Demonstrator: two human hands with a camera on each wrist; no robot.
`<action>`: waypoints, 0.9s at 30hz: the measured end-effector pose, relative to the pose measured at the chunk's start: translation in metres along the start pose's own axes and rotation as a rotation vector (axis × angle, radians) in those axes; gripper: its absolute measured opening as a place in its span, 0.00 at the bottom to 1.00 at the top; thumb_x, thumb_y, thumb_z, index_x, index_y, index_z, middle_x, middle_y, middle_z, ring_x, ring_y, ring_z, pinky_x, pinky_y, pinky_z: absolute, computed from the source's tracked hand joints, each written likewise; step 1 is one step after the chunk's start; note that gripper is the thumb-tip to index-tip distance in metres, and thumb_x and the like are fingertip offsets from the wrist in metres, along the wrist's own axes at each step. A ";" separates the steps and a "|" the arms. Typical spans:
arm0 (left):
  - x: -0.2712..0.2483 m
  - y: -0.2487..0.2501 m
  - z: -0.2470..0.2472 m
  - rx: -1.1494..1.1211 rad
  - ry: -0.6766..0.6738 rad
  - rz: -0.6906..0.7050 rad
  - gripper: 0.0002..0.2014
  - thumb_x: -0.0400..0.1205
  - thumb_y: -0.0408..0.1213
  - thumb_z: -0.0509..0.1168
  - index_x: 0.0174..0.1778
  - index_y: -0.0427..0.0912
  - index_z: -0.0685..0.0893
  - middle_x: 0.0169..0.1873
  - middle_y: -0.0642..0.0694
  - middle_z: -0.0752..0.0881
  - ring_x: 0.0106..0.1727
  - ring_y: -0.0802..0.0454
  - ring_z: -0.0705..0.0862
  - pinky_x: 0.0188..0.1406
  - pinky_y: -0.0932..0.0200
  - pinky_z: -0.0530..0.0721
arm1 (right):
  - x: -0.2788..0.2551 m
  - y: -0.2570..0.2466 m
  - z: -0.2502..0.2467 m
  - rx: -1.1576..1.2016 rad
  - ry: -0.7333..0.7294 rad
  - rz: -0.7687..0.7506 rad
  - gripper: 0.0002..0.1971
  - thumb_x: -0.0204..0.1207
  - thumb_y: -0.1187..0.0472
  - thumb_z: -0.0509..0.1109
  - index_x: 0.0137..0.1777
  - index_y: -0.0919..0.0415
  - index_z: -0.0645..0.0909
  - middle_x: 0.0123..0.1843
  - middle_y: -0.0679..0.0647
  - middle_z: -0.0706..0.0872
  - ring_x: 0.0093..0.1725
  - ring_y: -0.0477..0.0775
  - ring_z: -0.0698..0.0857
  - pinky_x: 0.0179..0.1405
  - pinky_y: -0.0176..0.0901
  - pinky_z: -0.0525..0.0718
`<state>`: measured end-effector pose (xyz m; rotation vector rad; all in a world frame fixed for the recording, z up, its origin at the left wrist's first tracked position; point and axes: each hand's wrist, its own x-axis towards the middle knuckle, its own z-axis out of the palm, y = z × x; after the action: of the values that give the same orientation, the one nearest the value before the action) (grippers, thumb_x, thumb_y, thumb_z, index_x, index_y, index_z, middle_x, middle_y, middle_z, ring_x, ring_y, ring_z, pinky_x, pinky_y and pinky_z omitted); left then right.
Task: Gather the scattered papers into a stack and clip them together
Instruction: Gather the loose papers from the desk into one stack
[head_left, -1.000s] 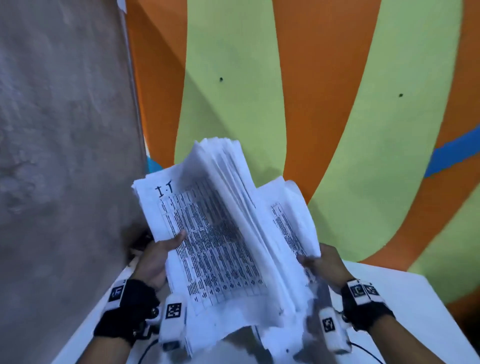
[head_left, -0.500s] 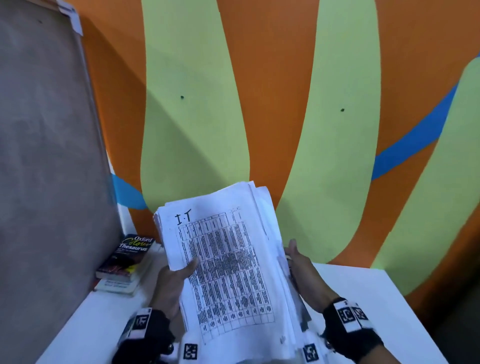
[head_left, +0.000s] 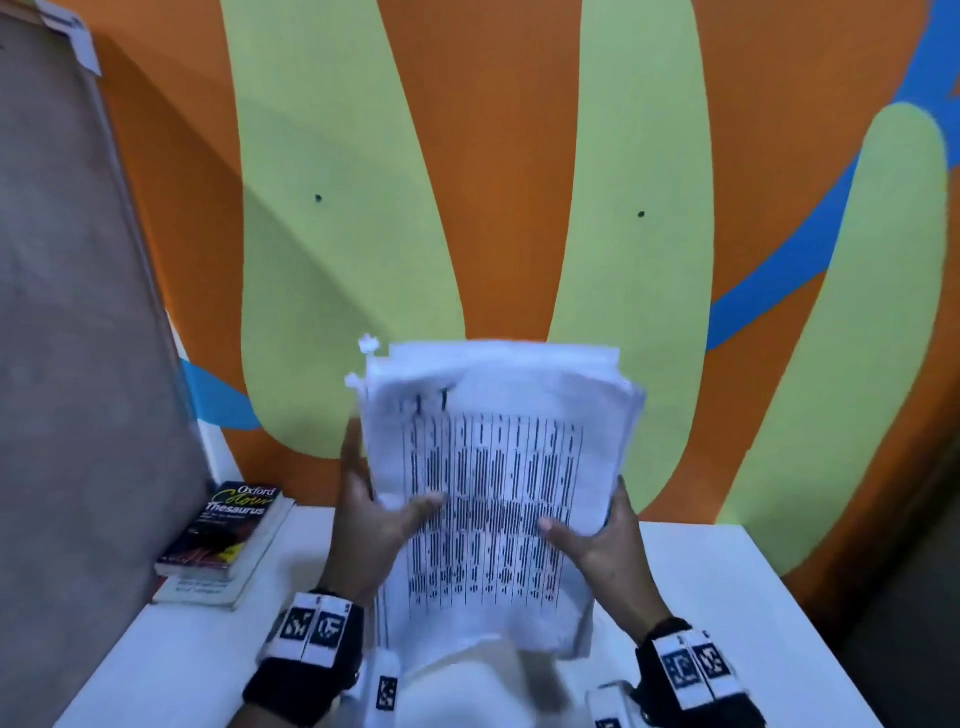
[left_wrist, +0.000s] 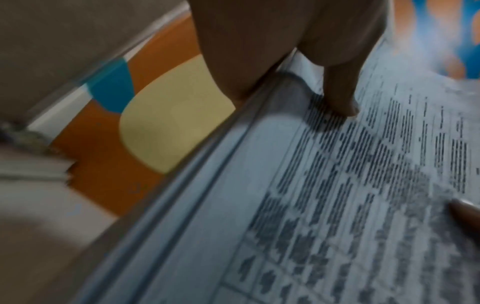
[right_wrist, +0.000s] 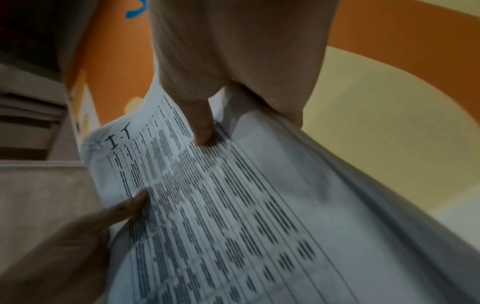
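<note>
Stack of papers (head_left: 493, 493): printed tables on top sheet, handwritten mark near top edge, held upright above the white table (head_left: 753, 597), edges roughly aligned. Left hand (head_left: 369, 525) grasps the left edge, thumb across the front sheet; right hand (head_left: 602, 545) grasps the right edge likewise. Two books (head_left: 223, 540), stacked, at the table's far left corner, against the orange and green wall (head_left: 519, 182).

Even, fairly bright indoor light fills the head view, where the wall (head_left: 519, 156) bows at the edges and the papers (head_left: 493, 493) smear with motion blur, while both wrist views are dimmer, soft and streaked, sharpest on the print.
</note>
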<state>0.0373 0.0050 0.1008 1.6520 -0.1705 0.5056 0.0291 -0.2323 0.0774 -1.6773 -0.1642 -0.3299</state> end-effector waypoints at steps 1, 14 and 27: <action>-0.010 -0.012 0.003 0.021 -0.031 -0.086 0.41 0.63 0.41 0.79 0.73 0.47 0.70 0.68 0.50 0.80 0.72 0.53 0.77 0.65 0.61 0.77 | -0.005 0.011 0.000 -0.010 0.006 0.039 0.31 0.69 0.63 0.79 0.70 0.49 0.71 0.66 0.47 0.84 0.65 0.45 0.83 0.68 0.51 0.81; 0.001 -0.033 0.023 -0.078 0.017 -0.088 0.31 0.64 0.45 0.82 0.63 0.44 0.81 0.55 0.48 0.89 0.57 0.54 0.87 0.57 0.52 0.84 | 0.011 0.004 -0.002 0.026 0.057 -0.081 0.32 0.73 0.69 0.75 0.69 0.43 0.65 0.59 0.28 0.81 0.57 0.22 0.80 0.53 0.19 0.79; 0.014 -0.051 0.038 -0.089 -0.050 -0.101 0.18 0.64 0.41 0.82 0.48 0.44 0.86 0.41 0.57 0.91 0.41 0.63 0.88 0.46 0.67 0.82 | 0.028 0.020 -0.012 -0.015 0.047 -0.068 0.28 0.76 0.71 0.70 0.66 0.44 0.65 0.56 0.26 0.81 0.58 0.27 0.81 0.50 0.18 0.77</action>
<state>0.0786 -0.0213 0.0581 1.5785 -0.1440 0.3753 0.0602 -0.2491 0.0681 -1.6796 -0.1839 -0.4224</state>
